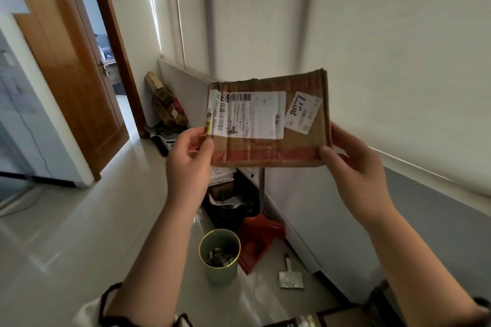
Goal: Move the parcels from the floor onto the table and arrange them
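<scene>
Tiled floor (pixel 79 233) is running past an open wooden door (pixel 71 87) on the left; white blinds (pixel 372 34) are covering the wall on the right.

Person is holding one flat cardboard parcel (pixel 268 122) raised in front of the cam, label side facing it, well clear of the floor. Person's left grip (pixel 190 164) is pinching the lower-left corner, thumb on the front. Person's right grip (pixel 356 175) is clasping the lower-right edge, thumb in front, fingers behind. Both are closed on the parcel.

Progress, as judged: early to mid. One parcel is being carried and is not yet set down. No surface is showing in view, so nothing placed or arranged can be confirmed.

More goods are lying on the floor:
- a pile (pixel 167 106) leaning at the wall beyond the parcel
- a 2nd heap (pixel 225 194) directly below it, incl. dark bags

Both are prob. waiting to be moved. Green bin (pixel 220 255), red dustpan (pixel 259 241) and scraper (pixel 291 276) are sitting nearby on the floor; not task items.

Outstanding: setting this parcel on the surface, fetching the rest, arranging.
</scene>
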A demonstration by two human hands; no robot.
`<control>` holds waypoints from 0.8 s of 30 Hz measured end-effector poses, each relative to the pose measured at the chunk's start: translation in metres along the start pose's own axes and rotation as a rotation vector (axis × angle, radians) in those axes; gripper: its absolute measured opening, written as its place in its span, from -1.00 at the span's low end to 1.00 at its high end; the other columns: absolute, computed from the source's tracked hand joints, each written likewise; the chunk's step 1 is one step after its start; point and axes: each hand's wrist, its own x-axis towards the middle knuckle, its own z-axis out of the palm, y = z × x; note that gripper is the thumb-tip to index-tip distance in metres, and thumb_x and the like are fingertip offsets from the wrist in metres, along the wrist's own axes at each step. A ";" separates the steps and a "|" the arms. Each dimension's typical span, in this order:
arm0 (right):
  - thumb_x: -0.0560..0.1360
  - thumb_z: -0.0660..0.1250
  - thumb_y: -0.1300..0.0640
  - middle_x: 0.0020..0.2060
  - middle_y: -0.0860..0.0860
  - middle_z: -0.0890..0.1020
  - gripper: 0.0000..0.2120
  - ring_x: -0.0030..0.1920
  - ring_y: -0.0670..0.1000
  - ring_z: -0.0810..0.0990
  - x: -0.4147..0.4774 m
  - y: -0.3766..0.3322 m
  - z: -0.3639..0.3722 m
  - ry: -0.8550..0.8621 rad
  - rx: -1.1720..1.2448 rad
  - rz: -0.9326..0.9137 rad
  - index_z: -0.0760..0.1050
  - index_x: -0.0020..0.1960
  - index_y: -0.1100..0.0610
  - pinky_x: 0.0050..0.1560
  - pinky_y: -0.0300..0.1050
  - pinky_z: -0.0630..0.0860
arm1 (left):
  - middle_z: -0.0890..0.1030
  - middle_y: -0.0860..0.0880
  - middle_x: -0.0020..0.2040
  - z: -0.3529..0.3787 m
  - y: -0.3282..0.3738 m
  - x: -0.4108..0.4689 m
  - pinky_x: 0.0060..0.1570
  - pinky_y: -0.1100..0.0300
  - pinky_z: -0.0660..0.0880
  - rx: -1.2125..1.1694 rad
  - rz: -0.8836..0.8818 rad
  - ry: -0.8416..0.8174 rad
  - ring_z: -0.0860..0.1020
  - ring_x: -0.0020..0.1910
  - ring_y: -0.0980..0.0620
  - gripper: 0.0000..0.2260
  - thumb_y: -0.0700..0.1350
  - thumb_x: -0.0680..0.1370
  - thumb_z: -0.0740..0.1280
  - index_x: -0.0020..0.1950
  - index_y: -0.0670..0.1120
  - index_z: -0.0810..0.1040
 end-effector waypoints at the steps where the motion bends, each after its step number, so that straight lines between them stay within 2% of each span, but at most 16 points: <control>1: 0.53 0.29 0.23 0.10 -0.16 0.64 -0.62 0.03 -0.16 0.63 0.005 -0.003 -0.001 -0.049 -0.001 0.020 0.47 0.32 0.01 0.01 -0.29 0.54 | 0.57 0.21 -0.12 0.000 0.004 0.005 -0.35 0.47 0.45 0.042 -0.035 -0.009 0.54 -0.19 0.40 -0.89 -0.08 0.56 0.29 0.01 0.14 0.53; 3: 0.51 0.30 0.16 0.04 -0.17 0.65 -0.66 -0.01 -0.21 0.61 0.009 -0.005 -0.003 -0.119 0.008 0.059 0.51 0.28 0.04 -0.05 -0.37 0.49 | 0.56 0.22 -0.17 -0.001 0.006 0.010 -0.33 0.38 0.44 0.083 -0.109 -0.038 0.54 -0.21 0.33 -0.93 0.03 0.55 0.28 -0.11 0.18 0.53; 5: 0.53 0.26 0.21 -0.20 -0.23 0.65 -0.78 -0.19 -0.27 0.58 0.009 -0.003 -0.005 -0.139 0.034 0.092 0.58 0.10 0.02 -0.19 -0.42 0.44 | 0.58 0.20 -0.23 -0.003 0.004 0.009 -0.30 0.32 0.41 0.106 -0.157 -0.062 0.53 -0.21 0.29 -0.87 0.11 0.53 0.28 -0.21 0.17 0.53; 8: 0.55 0.26 0.14 -0.41 -0.23 0.61 -0.74 -0.41 -0.27 0.51 0.004 0.010 -0.009 -0.073 -0.095 0.236 0.63 -0.20 -0.10 -0.31 -0.29 0.40 | 0.61 0.18 -0.26 -0.006 -0.006 0.001 -0.40 0.44 0.40 0.142 -0.199 -0.127 0.56 -0.25 0.33 -0.86 0.14 0.50 0.32 -0.19 0.12 0.55; 12: 0.53 0.29 0.02 -0.42 -0.23 0.62 -0.70 -0.42 -0.28 0.54 -0.004 0.024 -0.012 -0.089 -0.156 0.423 0.63 -0.31 -0.25 -0.23 -0.15 0.42 | 0.62 0.14 -0.20 -0.004 -0.019 -0.008 -0.41 0.42 0.39 0.272 -0.232 -0.200 0.57 -0.23 0.24 -0.81 0.18 0.51 0.28 -0.15 0.10 0.55; 15: 0.54 0.28 0.02 -0.41 -0.24 0.63 -0.66 -0.40 -0.28 0.56 -0.007 0.026 -0.014 -0.077 -0.141 0.437 0.59 -0.31 -0.35 -0.21 -0.13 0.45 | 0.62 0.11 -0.17 0.000 -0.021 -0.011 -0.41 0.41 0.39 0.280 -0.238 -0.215 0.56 -0.21 0.22 -0.79 0.17 0.52 0.28 -0.09 0.07 0.57; 18: 0.54 0.27 0.04 -0.44 -0.22 0.61 -0.66 -0.43 -0.27 0.54 -0.006 0.023 -0.020 -0.075 -0.093 0.437 0.62 -0.29 -0.30 -0.26 -0.17 0.45 | 0.63 0.12 -0.15 0.004 -0.013 -0.013 -0.41 0.45 0.44 0.169 -0.186 -0.229 0.58 -0.21 0.29 -0.84 0.12 0.52 0.30 -0.02 0.08 0.56; 20: 0.54 0.26 0.05 -0.48 -0.19 0.58 -0.67 -0.45 -0.24 0.53 -0.003 0.019 -0.027 -0.078 -0.015 0.503 0.65 -0.31 -0.18 -0.37 -0.25 0.45 | 0.65 0.18 -0.09 0.000 -0.007 -0.013 -0.30 0.50 0.46 0.027 -0.113 -0.363 0.57 -0.12 0.36 -0.81 0.17 0.48 0.33 0.05 0.18 0.53; 22: 0.55 0.24 0.08 -0.53 -0.14 0.54 -0.67 -0.51 -0.18 0.52 0.000 0.014 -0.039 -0.045 0.124 0.660 0.64 -0.33 0.03 -0.48 -0.31 0.45 | 0.58 0.30 0.11 -0.008 -0.003 -0.013 -0.11 0.47 0.47 -0.043 -0.063 -0.615 0.52 0.10 0.34 -0.57 0.30 0.36 0.37 0.20 0.31 0.44; 24: 0.55 0.21 0.09 -0.50 -0.05 0.58 -0.76 -0.51 -0.11 0.55 0.002 0.009 -0.053 -0.040 0.228 0.821 0.56 -0.22 0.11 -0.50 -0.27 0.49 | 0.50 0.33 0.22 -0.011 -0.006 -0.014 0.03 0.42 0.47 -0.025 -0.057 -0.814 0.46 0.22 0.32 -0.40 0.28 0.28 0.43 0.28 0.40 0.32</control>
